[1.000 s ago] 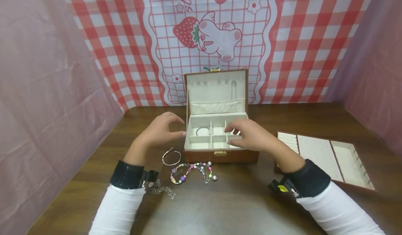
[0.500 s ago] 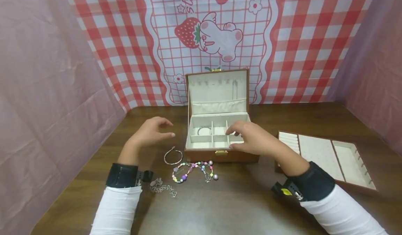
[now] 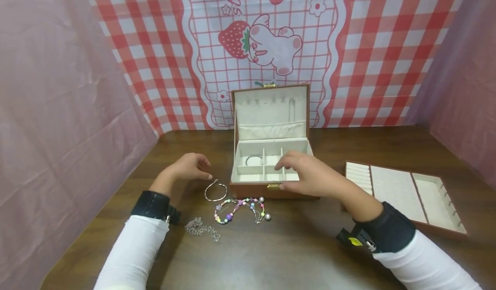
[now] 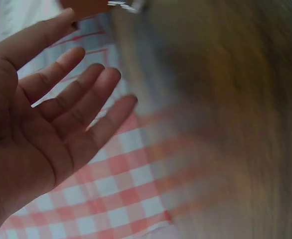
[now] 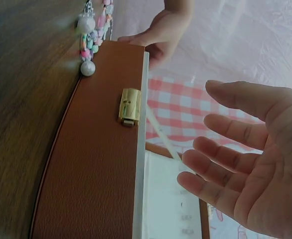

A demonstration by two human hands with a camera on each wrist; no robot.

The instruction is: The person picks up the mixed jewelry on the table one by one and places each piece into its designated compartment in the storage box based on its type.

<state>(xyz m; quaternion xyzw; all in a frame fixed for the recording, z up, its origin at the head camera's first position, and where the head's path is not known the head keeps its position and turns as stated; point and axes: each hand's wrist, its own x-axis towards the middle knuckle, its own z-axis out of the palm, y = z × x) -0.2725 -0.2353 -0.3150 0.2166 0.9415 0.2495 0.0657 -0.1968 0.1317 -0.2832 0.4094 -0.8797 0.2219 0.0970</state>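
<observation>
At centre, the lid (image 3: pixel 271 109) is standing raised, leaving the jewellery box (image 3: pixel 248 190) accessible; the right hand (image 3: pixel 311 176) is hovering by it, the left hand (image 3: pixel 187 167) near the bangle (image 3: pixel 215 200), both grips released.

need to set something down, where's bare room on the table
Bare table: the near middle, between sleeves, this side of chain and beads; behind the tray, up to the cloth. Crowded: left-front of the box, around the bangle.

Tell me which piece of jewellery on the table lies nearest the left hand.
The thin metallic bangle, close by the left hand; the colourful beaded jewellery and the heaped silver chain both lie farther away.
</observation>
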